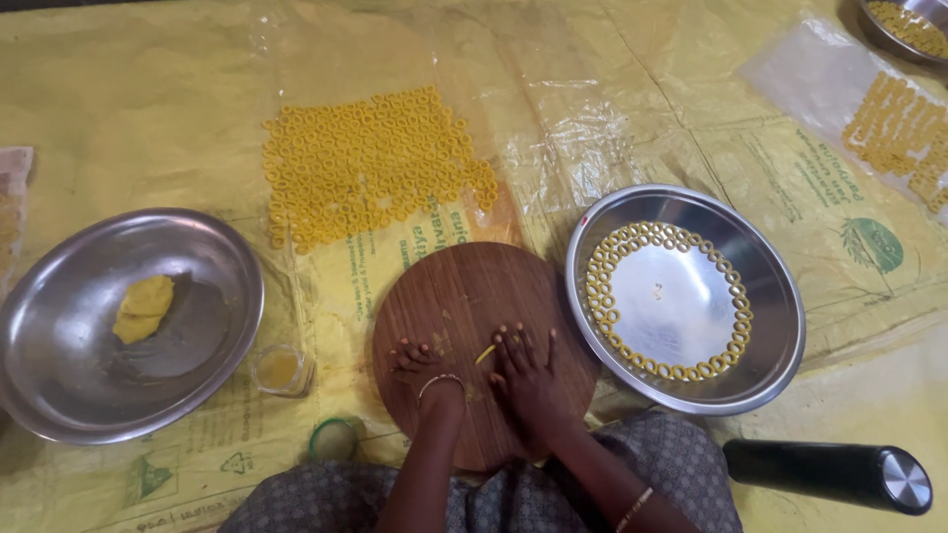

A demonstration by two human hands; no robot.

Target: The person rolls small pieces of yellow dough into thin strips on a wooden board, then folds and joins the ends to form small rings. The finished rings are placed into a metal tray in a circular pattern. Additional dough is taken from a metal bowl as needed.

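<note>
A round wooden board (pixel 464 296) lies in front of me on a yellow plastic sheet. My left hand (pixel 420 363) rests on it with fingers curled, beside a small bit of yellow dough. My right hand (pixel 526 370) lies flat on the board, fingers spread, pressing on a thin roll of yellow dough (pixel 485 353) that shows between the two hands. Right of the board, a steel plate (pixel 770 296) holds a ring of small dough rings (pixel 602 296) laid around its inner edge. A steel plate (pixel 59 326) at the left holds a lump of yellow dough (pixel 144 307).
Several yellow dough rings (pixel 370 163) are spread on clear plastic beyond the board. A small glass cup (pixel 279 369) and a green-rimmed lid (pixel 333 437) sit near the left plate. A black steel-capped bottle (pixel 825 474) lies at the lower right. More rings (pixel 899 133) and a bowl (pixel 904 25) are far right.
</note>
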